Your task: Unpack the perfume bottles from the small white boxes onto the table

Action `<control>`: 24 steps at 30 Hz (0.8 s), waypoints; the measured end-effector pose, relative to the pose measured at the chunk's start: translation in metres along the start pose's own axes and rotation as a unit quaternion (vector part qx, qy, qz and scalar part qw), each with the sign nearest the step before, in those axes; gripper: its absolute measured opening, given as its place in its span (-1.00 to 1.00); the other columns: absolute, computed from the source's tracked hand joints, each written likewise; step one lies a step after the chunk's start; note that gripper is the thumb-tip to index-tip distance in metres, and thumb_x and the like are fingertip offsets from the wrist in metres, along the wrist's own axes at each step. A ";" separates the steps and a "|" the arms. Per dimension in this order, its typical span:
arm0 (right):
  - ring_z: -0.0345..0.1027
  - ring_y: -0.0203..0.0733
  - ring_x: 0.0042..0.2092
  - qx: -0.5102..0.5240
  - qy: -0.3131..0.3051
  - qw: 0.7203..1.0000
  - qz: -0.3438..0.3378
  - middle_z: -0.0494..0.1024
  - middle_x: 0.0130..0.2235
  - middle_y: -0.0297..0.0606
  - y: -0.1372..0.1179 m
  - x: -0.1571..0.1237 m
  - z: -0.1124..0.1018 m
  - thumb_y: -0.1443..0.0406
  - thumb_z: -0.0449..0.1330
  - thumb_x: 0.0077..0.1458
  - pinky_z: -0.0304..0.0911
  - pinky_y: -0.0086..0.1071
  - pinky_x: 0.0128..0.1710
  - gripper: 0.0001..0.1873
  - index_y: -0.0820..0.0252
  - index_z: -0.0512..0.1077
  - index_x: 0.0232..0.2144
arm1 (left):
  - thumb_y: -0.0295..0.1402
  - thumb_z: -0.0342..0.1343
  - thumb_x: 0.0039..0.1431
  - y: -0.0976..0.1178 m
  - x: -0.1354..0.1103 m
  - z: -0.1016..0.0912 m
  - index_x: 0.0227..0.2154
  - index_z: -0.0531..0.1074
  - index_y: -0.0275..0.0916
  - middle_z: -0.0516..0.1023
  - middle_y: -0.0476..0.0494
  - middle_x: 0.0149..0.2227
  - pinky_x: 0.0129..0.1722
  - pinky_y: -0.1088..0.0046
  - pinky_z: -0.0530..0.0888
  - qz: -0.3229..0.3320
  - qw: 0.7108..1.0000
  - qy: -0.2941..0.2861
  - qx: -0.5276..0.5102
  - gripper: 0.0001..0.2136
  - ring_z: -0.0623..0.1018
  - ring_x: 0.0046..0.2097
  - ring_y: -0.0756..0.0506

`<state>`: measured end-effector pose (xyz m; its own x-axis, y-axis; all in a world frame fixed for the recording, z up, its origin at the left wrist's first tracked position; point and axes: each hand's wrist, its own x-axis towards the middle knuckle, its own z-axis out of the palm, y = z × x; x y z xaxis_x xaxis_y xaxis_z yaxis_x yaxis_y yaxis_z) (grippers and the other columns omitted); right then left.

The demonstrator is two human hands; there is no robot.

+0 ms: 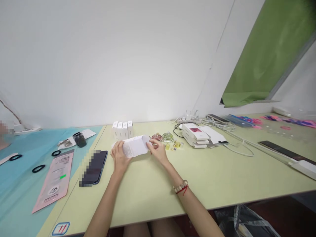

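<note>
A white cardboard box (135, 146) lies on its side between my hands, just above or on the yellow-green table. My left hand (120, 156) is wrapped around its left end. At the right end, my right hand (157, 151) pinches an end flap, with fingertips bent around the edge. Printed text covers part of the side facing me. Right behind my right hand sit a round reddish glass piece (157, 137) and a round green glass piece (168, 137). Small yellow pieces (167, 146) are scattered beside them.
Several upright white boxes (122, 130) stand near the wall. On the right are stacked flat cartons (195, 135), white cables (243, 141) and a dark bar (283, 151). To my left lie a phone (95, 168), a pink packet (55, 181) and a dark jar (79, 140).
</note>
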<state>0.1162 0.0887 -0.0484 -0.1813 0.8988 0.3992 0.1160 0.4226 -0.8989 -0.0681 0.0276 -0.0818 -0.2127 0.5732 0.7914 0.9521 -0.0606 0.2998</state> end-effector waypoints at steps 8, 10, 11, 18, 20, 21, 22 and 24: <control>0.36 -0.29 -0.55 0.075 0.322 0.943 -0.022 0.44 -0.29 -0.22 -0.009 0.032 -0.159 0.20 0.11 -0.14 0.23 -0.48 -0.69 -0.59 0.21 0.24 -0.18 | -0.21 0.15 -0.14 0.000 0.000 0.002 0.01 0.12 -0.24 0.29 -0.29 0.00 0.01 0.24 0.12 -0.034 0.999 0.001 -0.005 -0.39 0.27 0.05 -0.23; 0.41 -0.25 -0.49 0.064 0.352 0.934 -0.011 0.44 -0.24 -0.19 -0.002 0.042 -0.200 0.29 0.13 -0.19 0.31 -0.44 -0.61 -0.53 0.20 0.21 -0.14 | -0.20 0.17 -0.16 0.004 0.000 0.002 0.01 0.12 -0.24 0.30 -0.28 0.00 0.01 0.25 0.12 -0.030 0.999 0.000 -0.017 -0.38 0.27 0.04 -0.22; 0.42 -0.24 -0.47 0.071 0.363 0.929 -0.003 0.44 -0.21 -0.17 0.002 0.046 -0.217 0.33 0.12 -0.20 0.35 -0.41 -0.56 -0.48 0.18 0.17 -0.09 | -0.20 0.17 -0.17 0.006 -0.001 0.002 0.01 0.12 -0.24 0.30 -0.27 0.00 0.01 0.25 0.12 -0.027 0.999 -0.002 -0.022 -0.37 0.27 0.04 -0.22; 0.46 -0.17 -0.31 0.064 0.443 0.888 0.100 0.32 -0.07 0.20 0.030 0.064 -0.285 0.44 -0.02 -0.08 0.34 -0.37 -0.41 -0.41 0.25 -0.05 0.05 | -0.10 0.17 -0.16 0.010 -0.005 0.002 0.02 0.12 -0.23 0.32 -0.24 -0.03 0.00 0.27 0.14 -0.030 0.998 -0.013 -0.045 -0.34 0.30 0.02 -0.20; 0.45 -0.10 -0.34 0.050 0.440 0.889 0.116 0.33 -0.11 0.21 0.040 0.063 -0.289 0.41 0.00 -0.07 0.34 -0.29 -0.45 -0.43 0.25 -0.03 0.03 | -0.08 0.17 -0.16 0.010 -0.006 0.002 0.01 0.12 -0.23 0.32 -0.25 -0.04 0.00 0.27 0.14 -0.030 0.998 -0.013 -0.049 -0.34 0.30 0.02 -0.20; 0.45 -0.07 -0.37 0.040 0.435 0.891 0.121 0.35 -0.14 0.17 0.045 0.062 -0.290 0.40 0.01 -0.07 0.34 -0.24 -0.48 -0.46 0.24 0.01 0.01 | -0.08 0.16 -0.15 0.011 -0.006 0.003 0.01 0.12 -0.23 0.32 -0.25 -0.04 0.00 0.27 0.15 -0.029 0.998 -0.014 -0.051 -0.35 0.30 0.02 -0.20; 0.44 -0.05 -0.40 0.029 0.428 0.895 0.122 0.37 -0.18 0.12 0.049 0.061 -0.289 0.38 0.03 -0.07 0.33 -0.20 -0.52 -0.51 0.23 0.05 -0.03 | -0.07 0.16 -0.14 0.011 -0.006 0.003 0.01 0.13 -0.23 0.32 -0.26 -0.04 0.00 0.27 0.15 -0.027 0.998 -0.014 -0.052 -0.35 0.30 0.02 -0.20; 0.43 -0.01 -0.45 0.009 0.408 0.907 0.103 0.41 -0.28 0.02 0.054 0.057 -0.288 0.33 0.08 -0.09 0.30 -0.15 -0.57 -0.62 0.24 0.15 -0.15 | -0.06 0.15 -0.13 0.012 -0.006 0.002 0.00 0.13 -0.24 0.32 -0.27 -0.04 -0.01 0.26 0.15 -0.028 0.998 -0.013 -0.055 -0.36 0.30 0.02 -0.20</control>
<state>0.3930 0.1962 -0.0221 0.6272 0.7479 0.2174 0.0485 0.2411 -0.9693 -0.0555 0.0255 -0.0839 -0.2570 0.5988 0.7585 0.9086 -0.1177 0.4007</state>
